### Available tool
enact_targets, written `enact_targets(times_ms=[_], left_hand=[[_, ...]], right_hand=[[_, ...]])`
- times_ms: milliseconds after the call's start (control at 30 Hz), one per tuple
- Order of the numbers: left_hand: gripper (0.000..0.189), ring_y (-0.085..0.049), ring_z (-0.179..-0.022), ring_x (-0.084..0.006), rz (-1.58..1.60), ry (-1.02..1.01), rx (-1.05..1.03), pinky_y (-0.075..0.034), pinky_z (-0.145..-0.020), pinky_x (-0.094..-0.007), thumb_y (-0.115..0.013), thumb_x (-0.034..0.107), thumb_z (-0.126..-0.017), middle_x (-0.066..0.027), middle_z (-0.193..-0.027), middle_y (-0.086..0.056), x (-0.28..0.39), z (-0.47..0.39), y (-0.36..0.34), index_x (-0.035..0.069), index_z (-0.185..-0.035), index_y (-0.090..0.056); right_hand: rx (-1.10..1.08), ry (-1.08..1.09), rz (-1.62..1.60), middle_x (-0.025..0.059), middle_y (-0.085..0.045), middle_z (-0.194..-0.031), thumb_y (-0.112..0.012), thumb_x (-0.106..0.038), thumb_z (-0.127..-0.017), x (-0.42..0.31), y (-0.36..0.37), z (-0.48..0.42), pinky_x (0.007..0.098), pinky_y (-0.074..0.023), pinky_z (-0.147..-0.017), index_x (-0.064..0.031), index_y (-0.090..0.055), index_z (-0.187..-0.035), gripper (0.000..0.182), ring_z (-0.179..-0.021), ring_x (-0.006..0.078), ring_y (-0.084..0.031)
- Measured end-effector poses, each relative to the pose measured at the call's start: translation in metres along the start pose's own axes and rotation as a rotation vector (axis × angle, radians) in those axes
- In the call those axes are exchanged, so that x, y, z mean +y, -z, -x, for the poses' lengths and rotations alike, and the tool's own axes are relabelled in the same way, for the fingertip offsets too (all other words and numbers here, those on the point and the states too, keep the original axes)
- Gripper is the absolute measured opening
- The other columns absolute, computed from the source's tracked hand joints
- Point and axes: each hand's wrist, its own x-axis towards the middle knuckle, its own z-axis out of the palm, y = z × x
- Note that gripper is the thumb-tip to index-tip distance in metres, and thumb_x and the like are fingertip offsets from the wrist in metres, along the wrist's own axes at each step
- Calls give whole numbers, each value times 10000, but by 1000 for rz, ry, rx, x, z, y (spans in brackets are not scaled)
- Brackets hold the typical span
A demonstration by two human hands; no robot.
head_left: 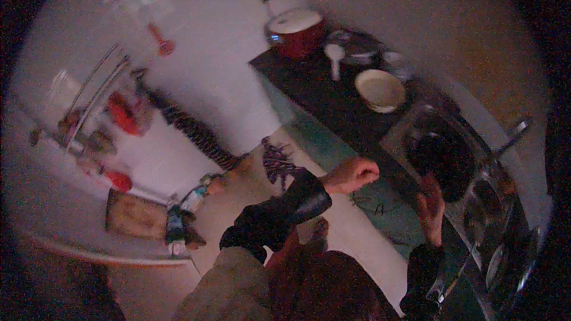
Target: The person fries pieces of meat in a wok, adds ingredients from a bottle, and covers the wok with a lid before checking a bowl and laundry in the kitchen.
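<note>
The picture is dim, grainy and partly blurred. My left hand (352, 176), at the end of a dark sleeve, has its fingers curled in front of the green cabinet fronts (308, 131); whether anything is inside it cannot be told. Over the counter edge beside the sink basin (439, 156) is my right hand (432, 209), blurred, its fingers pointing towards the basin; its grip is unclear. A pale round bowl (380, 90) rests on the dark countertop (312, 84), with a white spoon-like utensil (335, 60) near it. Behind stands a red appliance (296, 35) with a pale lid and a lit display.
A faucet (513, 138) rises at the sink's far side. Shiny, indistinct items (490, 232) lie to the right of my right hand. On the left are a wire rack (96, 93), blurred red objects (125, 113) and a brown rectangular box or board (136, 216).
</note>
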Motion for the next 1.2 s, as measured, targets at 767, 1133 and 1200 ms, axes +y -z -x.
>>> enact_targets(times_ms=[767,1133,1200], left_hand=[[243,-512,-695,-204,-1066,293,1497,-441,-626,-369,-538,217,-823,-85,-887,-521,-121,279,595,58,-1005,-509],[276,-515,-698,-204,-534,109,1618,-441,-625,-374,-489,245,-845,-96,-920,-547,-98,297,566,58,-1047,-498],[282,-516,-699,-204,-350,37,1621,-441,-624,-375,-481,250,-849,-97,-926,-552,-92,297,552,58,-1055,-497]], right_hand=[[-631,-583,-64,53,-542,-585,-578,-154,-827,45,-394,-21,267,-416,-412,3,-568,-841,158,-435,117,-499],[-715,-500,-26,23,-497,-579,-547,-177,-854,35,-386,-31,256,-455,-491,-24,-572,-893,160,-507,97,-498],[-837,-214,134,22,-498,-618,-530,-179,-865,38,-383,-36,251,-457,-522,-17,-569,-901,170,-553,93,-504]])
